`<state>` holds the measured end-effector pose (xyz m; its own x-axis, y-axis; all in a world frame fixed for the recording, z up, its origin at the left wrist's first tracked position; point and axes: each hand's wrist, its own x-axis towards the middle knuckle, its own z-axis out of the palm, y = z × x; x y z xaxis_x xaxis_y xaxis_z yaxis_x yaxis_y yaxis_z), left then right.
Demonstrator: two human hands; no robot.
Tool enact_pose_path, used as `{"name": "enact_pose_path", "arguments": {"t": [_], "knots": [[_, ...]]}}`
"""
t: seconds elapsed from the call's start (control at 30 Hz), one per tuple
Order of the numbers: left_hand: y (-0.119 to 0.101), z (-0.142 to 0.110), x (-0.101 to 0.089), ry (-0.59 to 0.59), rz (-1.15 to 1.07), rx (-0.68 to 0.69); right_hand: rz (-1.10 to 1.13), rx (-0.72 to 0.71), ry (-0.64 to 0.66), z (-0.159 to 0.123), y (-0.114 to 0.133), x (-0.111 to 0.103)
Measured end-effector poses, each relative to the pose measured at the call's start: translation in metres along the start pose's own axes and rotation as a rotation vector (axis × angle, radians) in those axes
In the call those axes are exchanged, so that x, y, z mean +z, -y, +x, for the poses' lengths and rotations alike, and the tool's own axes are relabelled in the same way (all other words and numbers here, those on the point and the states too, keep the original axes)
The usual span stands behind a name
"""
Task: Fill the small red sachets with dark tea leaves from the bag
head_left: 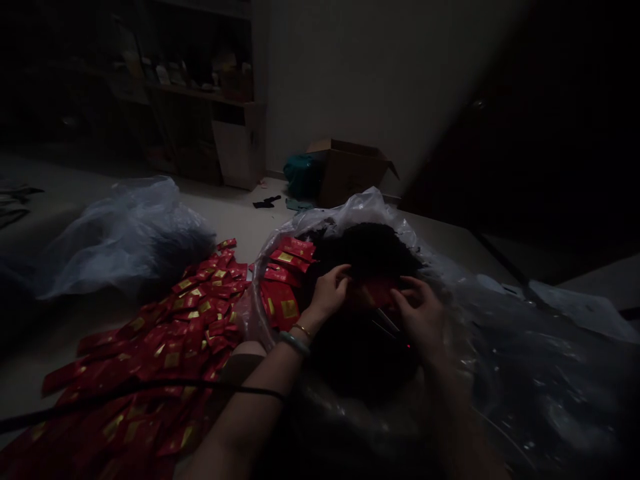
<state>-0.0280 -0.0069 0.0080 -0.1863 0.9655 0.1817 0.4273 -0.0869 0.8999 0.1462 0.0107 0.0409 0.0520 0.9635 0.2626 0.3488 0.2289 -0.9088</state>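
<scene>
I see the left hand [327, 291] and right hand [419, 313] curled shut on a red paper packet [379, 291]. Gold-stamped red packets [175, 333] cover the pale floor [240, 213], near a brown cardboard box [345, 175].

Wearing a pale green bangle [295, 344] on the left wrist [299, 337], with a thin gold bracelet [301, 329] sitting just beside it, nearer the left hand [330, 290]. Showing bare forearms on both sides, up to the right hand [420, 313] as well. Running across the left forearm [250, 413], a thin black cord [150, 383] disappearing into the dim light.
</scene>
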Motion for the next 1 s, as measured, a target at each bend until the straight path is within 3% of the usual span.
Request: {"name": "enact_pose_path", "arguments": {"t": [0.07, 0.13, 0.2, 0.27, 0.3, 0.4, 0.5, 0.67, 0.8, 1.0], "knots": [[0.003, -0.003, -0.001, 0.06, 0.338, -0.063, 0.066, -0.033, -0.112, 0.002, 0.018, 0.004], [0.006, -0.006, -0.002, 0.162, 0.571, -0.107, 0.194, -0.068, -0.114, -0.001, 0.042, 0.019], [0.006, -0.008, -0.004, 0.202, 0.638, -0.132, 0.337, -0.088, 0.127, -0.008, 0.066, 0.039], [0.006, -0.007, -0.01, 0.169, 0.693, -0.166, 0.472, -0.096, 0.416, -0.014, 0.082, 0.058], [0.005, -0.007, -0.015, 0.14, 0.743, -0.197, 0.512, -0.087, 0.494, -0.015, 0.084, 0.064], [0.006, -0.006, -0.04, 0.088, 0.918, -0.334, 0.502, -0.022, 0.559, -0.012, 0.067, 0.069], [0.012, -0.006, -0.064, 0.143, 0.998, -0.447, 0.358, 0.079, 0.572, -0.009, 0.025, 0.057], [0.025, -0.01, -0.075, 0.182, 1.036, -0.471, 0.156, 0.171, 0.581, -0.014, -0.033, 0.036], [0.029, -0.011, -0.073, 0.111, 1.064, -0.483, 0.116, 0.134, 0.587, -0.016, -0.044, 0.034], [0.016, -0.008, -0.078, 0.085, 1.107, -0.482, 0.028, -0.02, 0.601, -0.02, -0.038, 0.043]]}}
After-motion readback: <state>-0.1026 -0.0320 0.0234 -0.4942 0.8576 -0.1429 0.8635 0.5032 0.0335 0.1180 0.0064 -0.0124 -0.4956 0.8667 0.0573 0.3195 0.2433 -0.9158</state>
